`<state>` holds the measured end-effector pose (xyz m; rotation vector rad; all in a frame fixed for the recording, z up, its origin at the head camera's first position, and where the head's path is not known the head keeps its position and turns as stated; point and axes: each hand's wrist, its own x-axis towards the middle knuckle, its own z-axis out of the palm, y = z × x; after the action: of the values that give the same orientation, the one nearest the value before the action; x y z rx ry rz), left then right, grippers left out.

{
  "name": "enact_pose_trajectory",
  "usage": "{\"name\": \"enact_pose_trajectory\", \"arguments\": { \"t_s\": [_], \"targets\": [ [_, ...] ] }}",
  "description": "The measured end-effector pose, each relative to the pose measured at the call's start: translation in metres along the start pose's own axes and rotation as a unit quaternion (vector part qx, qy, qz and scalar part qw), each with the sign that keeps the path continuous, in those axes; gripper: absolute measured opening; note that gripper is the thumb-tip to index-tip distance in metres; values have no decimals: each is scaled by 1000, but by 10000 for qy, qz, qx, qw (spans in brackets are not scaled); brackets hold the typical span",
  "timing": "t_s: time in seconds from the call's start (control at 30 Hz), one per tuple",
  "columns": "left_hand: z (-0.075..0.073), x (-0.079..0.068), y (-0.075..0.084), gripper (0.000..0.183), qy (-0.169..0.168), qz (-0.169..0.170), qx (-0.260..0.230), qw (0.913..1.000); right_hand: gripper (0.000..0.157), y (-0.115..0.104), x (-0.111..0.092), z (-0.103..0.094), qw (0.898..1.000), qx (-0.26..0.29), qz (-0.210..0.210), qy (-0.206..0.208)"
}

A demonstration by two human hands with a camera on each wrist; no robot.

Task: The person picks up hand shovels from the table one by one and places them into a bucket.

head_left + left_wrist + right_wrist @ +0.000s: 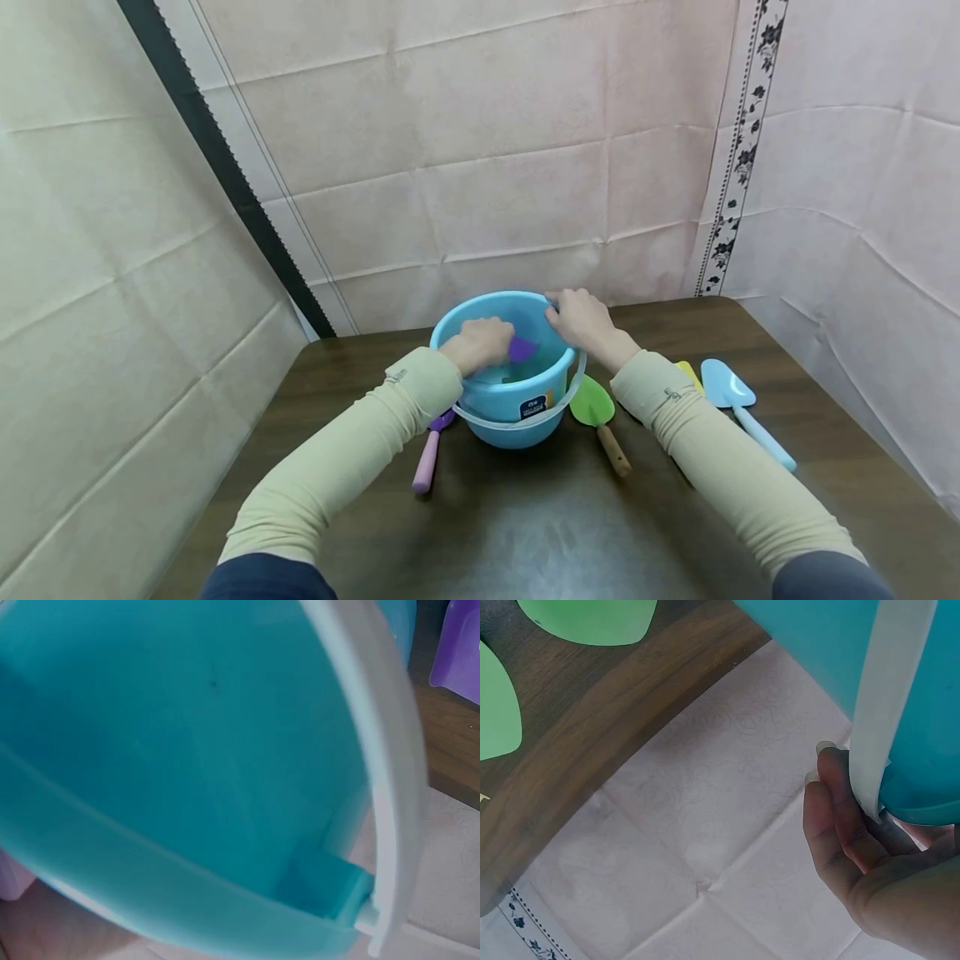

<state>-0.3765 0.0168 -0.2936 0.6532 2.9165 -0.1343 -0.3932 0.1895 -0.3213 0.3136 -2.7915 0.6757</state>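
A light blue bucket (551,367) with a whitish carrying handle (573,383) stands at the table's far side. My left hand (483,343) is curled over its mouth, and a purple shovel blade (522,348) shows beside the fingers, inside the bucket. In the left wrist view, a pale pink piece (11,877) of its handle appears by the hand (52,922); most of the grip is hidden. With curled fingers, my right hand (583,321) holds the bucket's far right rim. The right wrist view shows those fingers (840,817) at the handle's end.
Left of the bucket lies a purple shovel with a pink handle (425,462). To the right are a green shovel (592,404) with a wooden handle, a light blue shovel (726,383) and a yellow piece (690,375), partly behind my sleeve. Cloth (510,208) hangs behind the table.
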Motion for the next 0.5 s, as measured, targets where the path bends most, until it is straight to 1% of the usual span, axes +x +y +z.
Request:
{"name": "enact_pose_trajectory", "arguments": {
  "t_s": [0.27,0.4,0.5],
  "targets": [
    [3,2,5,14,-219,95,64,9997,43,1,0,1,10000,-17,-22,-12],
    [4,4,7,15,-260,65,107,9996,43,0,-1,0,10000,-29,-1,-22],
    [5,5,9,16,-362,42,99,9993,43,0,-1,0,10000,-38,-2,-26]
  ]
}}
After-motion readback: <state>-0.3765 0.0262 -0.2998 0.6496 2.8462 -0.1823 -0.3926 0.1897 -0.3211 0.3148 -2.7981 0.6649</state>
